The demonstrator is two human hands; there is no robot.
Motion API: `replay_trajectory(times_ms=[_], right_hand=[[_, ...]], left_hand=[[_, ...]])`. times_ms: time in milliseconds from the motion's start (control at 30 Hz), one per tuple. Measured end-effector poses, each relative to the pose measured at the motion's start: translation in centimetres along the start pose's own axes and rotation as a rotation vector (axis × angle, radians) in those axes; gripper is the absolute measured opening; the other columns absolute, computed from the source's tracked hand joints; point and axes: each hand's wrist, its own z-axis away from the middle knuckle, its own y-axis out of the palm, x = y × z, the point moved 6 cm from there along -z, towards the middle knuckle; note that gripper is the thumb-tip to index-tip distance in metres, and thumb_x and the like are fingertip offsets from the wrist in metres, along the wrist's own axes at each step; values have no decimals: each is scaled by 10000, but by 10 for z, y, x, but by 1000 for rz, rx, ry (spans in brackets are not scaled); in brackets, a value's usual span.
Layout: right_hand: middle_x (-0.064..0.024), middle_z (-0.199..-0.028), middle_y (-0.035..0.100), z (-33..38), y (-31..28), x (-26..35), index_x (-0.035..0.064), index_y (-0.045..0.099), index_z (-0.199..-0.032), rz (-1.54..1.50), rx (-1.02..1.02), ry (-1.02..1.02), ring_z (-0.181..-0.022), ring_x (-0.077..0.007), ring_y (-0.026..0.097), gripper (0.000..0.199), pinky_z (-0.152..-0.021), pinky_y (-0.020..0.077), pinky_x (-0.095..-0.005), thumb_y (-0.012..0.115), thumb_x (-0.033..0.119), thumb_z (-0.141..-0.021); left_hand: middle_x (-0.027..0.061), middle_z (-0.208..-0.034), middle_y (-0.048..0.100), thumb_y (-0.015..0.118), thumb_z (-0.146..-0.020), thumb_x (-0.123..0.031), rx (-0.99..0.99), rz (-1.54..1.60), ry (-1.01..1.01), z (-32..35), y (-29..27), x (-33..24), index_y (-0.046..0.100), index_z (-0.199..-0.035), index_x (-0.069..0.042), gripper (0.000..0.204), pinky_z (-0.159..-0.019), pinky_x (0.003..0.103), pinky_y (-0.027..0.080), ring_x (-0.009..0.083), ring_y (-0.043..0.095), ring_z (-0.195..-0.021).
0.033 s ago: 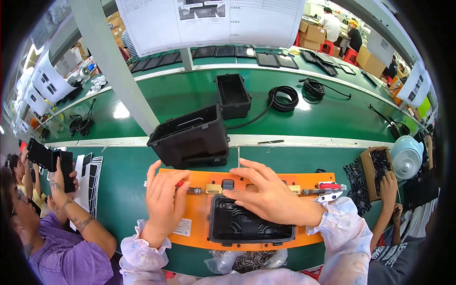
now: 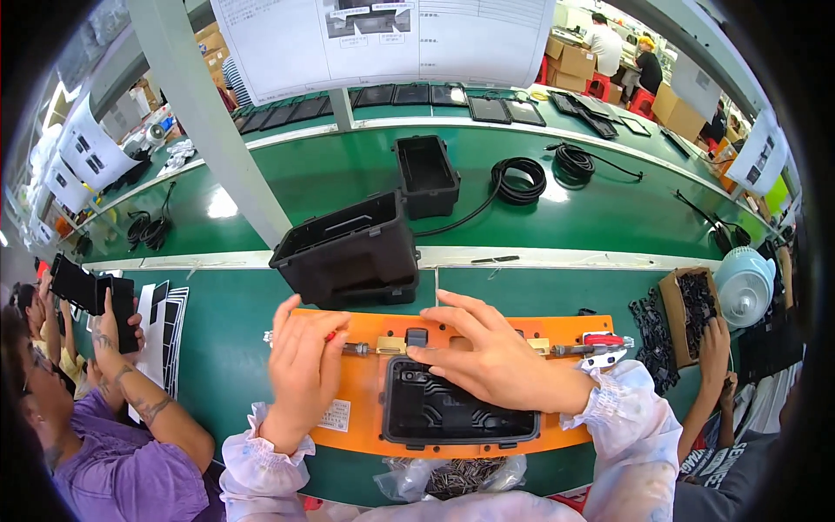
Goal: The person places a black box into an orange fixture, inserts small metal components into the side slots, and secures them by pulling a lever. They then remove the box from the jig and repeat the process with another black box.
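Observation:
An orange fixture plate [image 2: 357,418] lies before me with a shallow black plastic housing [image 2: 461,426] set in it. My left hand [image 2: 304,365] is closed round the red handle of a toggle clamp [image 2: 355,349] at the plate's left side; most of the handle is hidden by the fingers. The clamp's rod points at a brass-coloured block [image 2: 390,345]. My right hand [image 2: 496,361] reaches over the housing's upper edge, fingers stretched and apart, its thumb near a small black block [image 2: 417,337]. A second toggle clamp [image 2: 600,341], red-handled, lies right of that hand.
Two deep black boxes [image 2: 348,252] stand beyond the plate, near coiled black cables [image 2: 520,181]. To the right are a carton of black parts [image 2: 674,322], which a co-worker's hand reaches into, and a fan [image 2: 745,287]. A bag of screws [image 2: 461,477] lies nearest me.

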Motion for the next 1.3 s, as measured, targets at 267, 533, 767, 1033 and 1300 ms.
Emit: replay_trajectory(times_ms=[267,533,767,1033,1300], right_hand=[[-161,-1374,538,5,-31,14,103,679,-1235,275,-98,-20,-1358,-397,446,416,-1069,420,-518,764,208,-842],[-110,-874,633,97,-139,-16,43,648,-903,775,-430,432,-786,-304,621,109,-666,512,-388,726,40,-827],[-75,-925,612,279,-168,-122,22,605,-1206,-293,-812,1091,-747,-147,678,249,-616,619,-295,535,211,-1060],[-111,-922,652,207,-160,-55,1,642,-1186,718,-702,705,-854,-218,642,249,-804,517,-341,651,50,-942],[-102,-940,682,70,5,70,-26,640,-1224,185,73,35,-834,-248,649,509,-718,533,-359,739,335,-878]], left_hand=[[89,-1005,702,707,-841,20,114,-104,169,-5,-3,-4,666,-1061,-37,232,-1056,526,450,268,676,-906],[139,-1151,668,455,-1054,-35,-410,-170,-303,-6,-76,74,590,-1280,26,271,-862,338,514,218,685,-972],[188,-1175,664,436,-1072,-129,128,60,-935,82,-63,213,562,-1328,-10,309,-918,347,500,267,673,-1051],[207,-1240,648,594,-996,-122,-123,-301,-235,-24,-61,87,608,-1266,14,302,-998,435,483,381,622,-1139],[212,-1099,658,718,-891,-203,522,-179,239,-163,174,-26,587,-1094,39,342,-934,472,515,391,631,-1076]])
